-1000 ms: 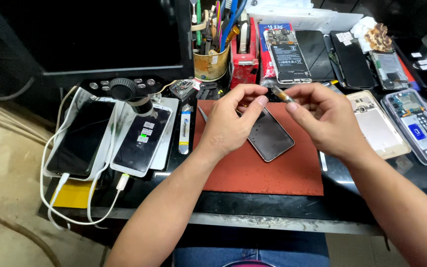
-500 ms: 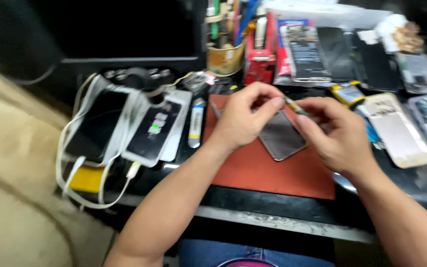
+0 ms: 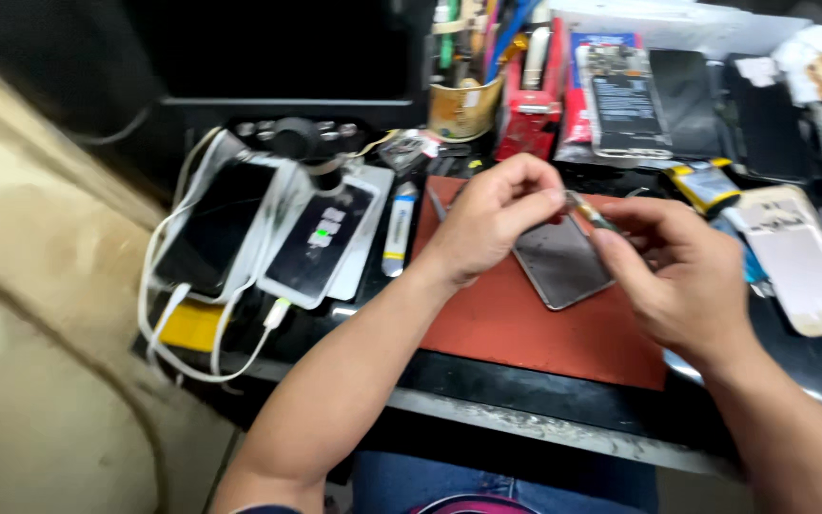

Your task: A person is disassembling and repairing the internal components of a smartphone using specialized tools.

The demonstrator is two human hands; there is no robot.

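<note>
My left hand (image 3: 492, 224) pinches shut on the tip of a thin metal tool (image 3: 590, 211) gripped by my right hand (image 3: 682, 276) above the dark flat phone (image 3: 563, 262) on the red mat (image 3: 525, 324); a slip could scratch it.

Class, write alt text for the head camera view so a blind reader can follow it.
Two bare hands, left hand and right hand, pinch a thin metal-tipped tool above a dark rectangular phone lying on a red-brown work mat. Two white-cabled charging phones lie left.

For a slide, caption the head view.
Left hand and right hand pinch a slim tool above a phone on a red mat.
</note>
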